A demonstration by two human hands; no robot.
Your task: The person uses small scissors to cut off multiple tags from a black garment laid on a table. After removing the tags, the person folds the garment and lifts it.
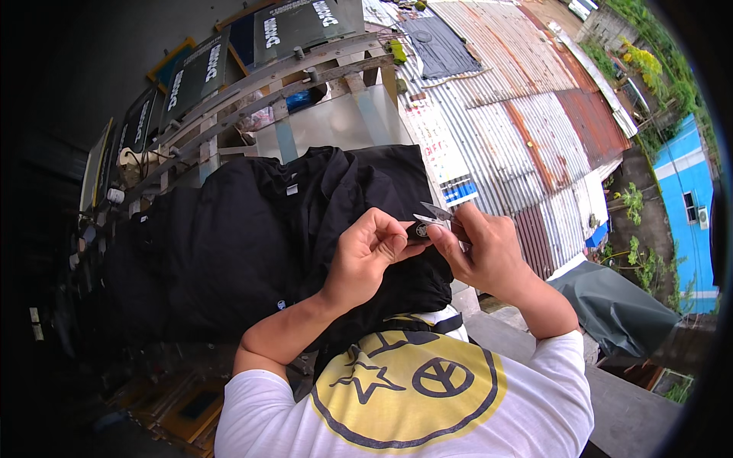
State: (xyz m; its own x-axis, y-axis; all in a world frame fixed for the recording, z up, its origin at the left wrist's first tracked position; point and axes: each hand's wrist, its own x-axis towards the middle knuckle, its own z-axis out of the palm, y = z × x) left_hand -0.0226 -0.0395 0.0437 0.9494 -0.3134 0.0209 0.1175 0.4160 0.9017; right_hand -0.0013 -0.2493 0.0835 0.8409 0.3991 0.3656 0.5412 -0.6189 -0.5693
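My left hand (369, 255) pinches a small black piece of fabric (421, 231) that bears a white round emblem. Thumb and fingers of my right hand (487, 243) are closed around small thread snips (433, 214), whose two pointed metal blades stand apart just above the emblem. Whether the blades touch the fabric cannot be made out. Beneath and left of both hands lies a wide heap of black garments (246, 240), apparently T-shirts. A white neck tag (292, 189) shows among their folds, and a small round white emblem (281, 305) lies near my left forearm.
Screen-printing frames (197, 77) with white lettering lean along the back left, behind a metal rack (257, 91). A translucent sheet (332, 123) lies beyond the garments. Rusty corrugated roofing (515, 114) spreads outside to the right. A dark green tarp (618, 306) sits beyond my right elbow.
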